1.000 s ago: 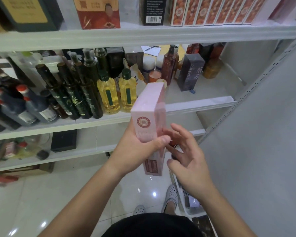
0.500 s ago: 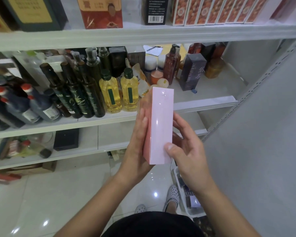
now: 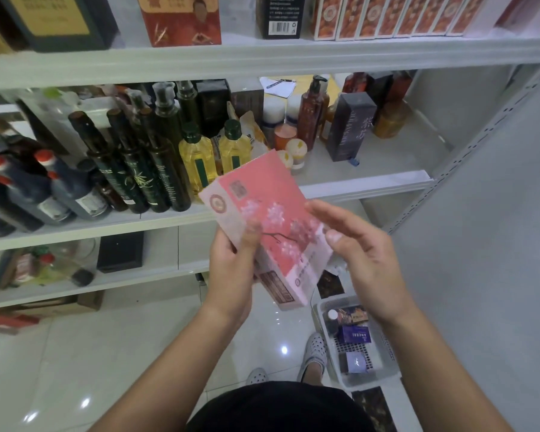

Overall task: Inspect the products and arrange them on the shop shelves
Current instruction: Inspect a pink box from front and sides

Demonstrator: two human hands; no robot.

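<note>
Box (image 3: 272, 210) now shows its blossom face; left hand (image 3: 231, 271) grasps it, right hand (image 3: 363, 263) released.

Pink blossom-printed box (image 3: 264, 213), tilted, before the middle shelf (image 3: 363, 183).

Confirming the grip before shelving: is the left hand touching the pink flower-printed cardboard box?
Touching. The head view shows the left hand gripping the pink flower-printed cardboard box, thumb pressed across its front.

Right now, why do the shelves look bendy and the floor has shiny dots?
Head view: the wide lens curves the shelf edge; the dots are light reflecting off the glossy floor; the pink box looks slightly smeared, probably motion blur.
</note>
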